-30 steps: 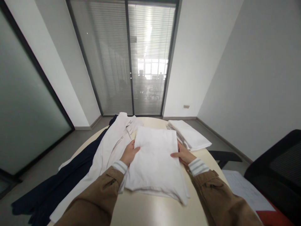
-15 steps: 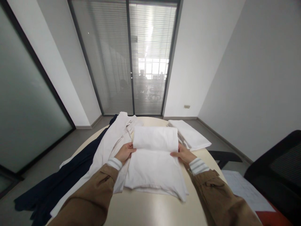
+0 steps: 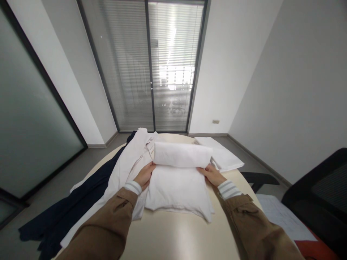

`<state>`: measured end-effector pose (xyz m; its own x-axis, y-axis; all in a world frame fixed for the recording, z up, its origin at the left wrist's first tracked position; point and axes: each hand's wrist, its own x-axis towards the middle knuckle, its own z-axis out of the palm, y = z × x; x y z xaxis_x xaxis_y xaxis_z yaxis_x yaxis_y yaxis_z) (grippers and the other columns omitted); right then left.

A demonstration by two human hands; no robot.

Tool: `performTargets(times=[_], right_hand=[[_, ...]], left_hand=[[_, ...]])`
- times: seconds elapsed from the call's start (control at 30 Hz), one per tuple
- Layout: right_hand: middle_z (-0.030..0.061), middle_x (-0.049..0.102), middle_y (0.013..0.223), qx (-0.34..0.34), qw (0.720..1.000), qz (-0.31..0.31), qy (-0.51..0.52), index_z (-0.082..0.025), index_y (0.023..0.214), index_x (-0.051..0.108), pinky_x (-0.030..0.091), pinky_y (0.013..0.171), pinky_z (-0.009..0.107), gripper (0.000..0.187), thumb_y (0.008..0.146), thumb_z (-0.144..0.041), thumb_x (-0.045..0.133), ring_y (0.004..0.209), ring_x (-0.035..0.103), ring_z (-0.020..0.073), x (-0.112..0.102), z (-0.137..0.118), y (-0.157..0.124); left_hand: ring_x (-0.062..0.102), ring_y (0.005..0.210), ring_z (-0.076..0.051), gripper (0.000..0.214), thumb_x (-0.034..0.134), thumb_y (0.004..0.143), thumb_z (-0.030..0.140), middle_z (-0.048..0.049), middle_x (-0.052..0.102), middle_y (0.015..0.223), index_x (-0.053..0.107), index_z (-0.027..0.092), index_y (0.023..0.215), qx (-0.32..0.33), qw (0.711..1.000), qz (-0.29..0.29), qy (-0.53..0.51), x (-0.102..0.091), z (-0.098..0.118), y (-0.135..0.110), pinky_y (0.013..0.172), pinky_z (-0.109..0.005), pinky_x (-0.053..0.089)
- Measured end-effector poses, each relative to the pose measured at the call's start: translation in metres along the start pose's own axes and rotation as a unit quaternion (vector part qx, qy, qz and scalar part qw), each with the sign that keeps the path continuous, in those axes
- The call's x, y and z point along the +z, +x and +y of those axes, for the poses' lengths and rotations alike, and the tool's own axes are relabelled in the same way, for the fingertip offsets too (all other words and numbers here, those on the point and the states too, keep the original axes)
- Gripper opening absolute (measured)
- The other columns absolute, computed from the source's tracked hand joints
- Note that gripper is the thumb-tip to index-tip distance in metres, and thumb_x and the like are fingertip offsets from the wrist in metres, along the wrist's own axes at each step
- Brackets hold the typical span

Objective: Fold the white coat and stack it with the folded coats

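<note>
A white shirt (image 3: pixel 176 187) lies on the table in front of me, its far part doubled over into a thick flap across the top. My left hand (image 3: pixel 145 174) grips the left edge just under that flap, fingers closed and partly hidden by cloth. At the opposite edge my right hand (image 3: pixel 213 175) is closed on the fabric, with some fingertips tucked beneath the flap. The near hem hangs loose and uneven on the tabletop.
Left of the shirt lie long white garments (image 3: pixel 123 162) and a dark navy garment (image 3: pixel 89 195) draped over the table edge. A folded white cloth (image 3: pixel 223 155) is at the far right of the round table (image 3: pixel 162 238). A black chair (image 3: pixel 320 195) stands to the right.
The far flap has been lifted and folded nearer, so it looks shorter and thicker. Both hands have shifted slightly, and the near hem has moved a little away from me.
</note>
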<state>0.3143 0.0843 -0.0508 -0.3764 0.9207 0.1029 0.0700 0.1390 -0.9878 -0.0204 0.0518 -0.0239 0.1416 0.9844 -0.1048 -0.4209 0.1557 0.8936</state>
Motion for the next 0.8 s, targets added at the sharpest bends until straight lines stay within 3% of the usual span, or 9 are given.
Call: performTargets(times=[0.17, 0.27, 0.4, 0.63, 0.8], right_hand=[[0.0082, 0.068, 0.127, 0.039, 0.998, -0.03, 0.051, -0.026, 0.126, 0.06, 0.047, 0.105, 0.053, 0.065, 0.067, -0.041, 0.083, 0.116, 0.064, 0.032, 0.006, -0.012, -0.01], [0.0081, 0.069, 0.127, 0.061, 0.994, -0.054, 0.077, -0.025, 0.124, 0.06, 0.049, 0.102, 0.05, 0.065, 0.064, -0.034, 0.083, 0.114, 0.065, 0.0316, 0.009, -0.018, -0.015], [0.0097, 0.073, 0.117, 0.095, 0.991, -0.018, 0.091, -0.024, 0.121, 0.063, 0.052, 0.097, 0.049, 0.053, 0.073, -0.042, 0.075, 0.105, 0.069, 0.0305, 0.01, -0.017, -0.012], [0.0092, 0.075, 0.11, 0.014, 0.997, 0.017, 0.079, -0.023, 0.116, 0.067, 0.052, 0.095, 0.048, 0.05, 0.072, -0.042, 0.079, 0.102, 0.07, 0.0294, 0.004, -0.01, -0.005], [0.01, 0.076, 0.103, -0.022, 0.997, 0.073, -0.013, -0.022, 0.104, 0.073, 0.055, 0.092, 0.046, 0.047, 0.066, -0.047, 0.083, 0.103, 0.069, 0.0317, -0.006, -0.012, -0.003]], left_hand=[[0.065, 0.117, -0.03, 0.03, 0.072, 0.082, 0.028, -0.0147, 0.075, 0.11, 0.069, 0.013, 0.108, -0.009, 0.999, 0.035, 0.016, -0.003, -0.006, 0.002, 0.105, -0.043, 0.048], [0.065, 0.116, -0.031, 0.032, 0.072, 0.075, 0.021, -0.0157, 0.075, 0.11, 0.07, 0.012, 0.105, -0.035, 0.999, -0.001, 0.005, -0.005, -0.007, 0.002, 0.103, -0.044, 0.049], [0.066, 0.113, -0.032, 0.04, 0.067, 0.063, 0.012, -0.014, 0.076, 0.107, 0.071, 0.009, 0.103, -0.036, 0.998, -0.045, -0.015, -0.003, -0.004, -0.001, 0.101, -0.043, 0.051], [0.069, 0.106, -0.031, 0.052, 0.073, 0.056, 0.01, -0.0097, 0.077, 0.101, 0.069, 0.014, 0.107, 0.014, 1.0, -0.018, -0.007, -0.001, 0.0, 0.0, 0.097, -0.041, 0.052], [0.069, 0.104, -0.032, 0.027, 0.076, 0.059, 0.019, -0.0094, 0.077, 0.102, 0.068, 0.018, 0.084, 0.043, 0.999, -0.004, 0.021, -0.002, 0.001, 0.003, 0.091, -0.04, 0.053]])
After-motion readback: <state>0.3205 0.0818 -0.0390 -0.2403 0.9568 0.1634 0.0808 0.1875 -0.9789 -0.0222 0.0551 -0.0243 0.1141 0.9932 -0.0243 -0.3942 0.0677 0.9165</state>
